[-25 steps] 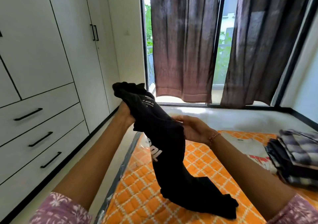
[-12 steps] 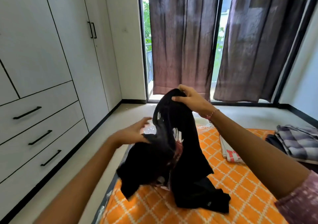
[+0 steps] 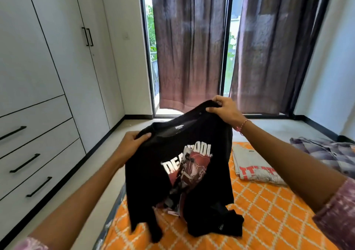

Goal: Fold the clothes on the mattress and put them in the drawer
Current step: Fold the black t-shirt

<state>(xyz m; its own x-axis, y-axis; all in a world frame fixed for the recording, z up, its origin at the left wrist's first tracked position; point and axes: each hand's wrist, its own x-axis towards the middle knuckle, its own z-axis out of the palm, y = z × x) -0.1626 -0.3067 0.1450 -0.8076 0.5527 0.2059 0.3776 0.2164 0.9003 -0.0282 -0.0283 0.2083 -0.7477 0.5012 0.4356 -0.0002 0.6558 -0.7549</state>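
A black T-shirt (image 3: pixel 151 178) with a red and white print hangs in front of me over the orange patterned mattress (image 3: pixel 259 211). My left hand (image 3: pixel 132 142) grips its left shoulder, and my right hand (image 3: pixel 224 110) grips the right shoulder higher up. The shirt's lower hem and a crumpled black piece rest on the mattress. Closed white drawers (image 3: pixel 36 150) with black handles stand in the wardrobe at the left.
A folded white T-shirt (image 3: pixel 255 165) with red print lies on the mattress to the right. A plaid grey shirt (image 3: pixel 326 151) lies further right. Dark curtains (image 3: pixel 192 48) hang over the glass door behind. Bare floor runs between mattress and wardrobe.
The bunched black shirt has been opened out to show its printed front. My left hand moved from the fabric's middle to the left shoulder; my right hand stayed high on the other shoulder.
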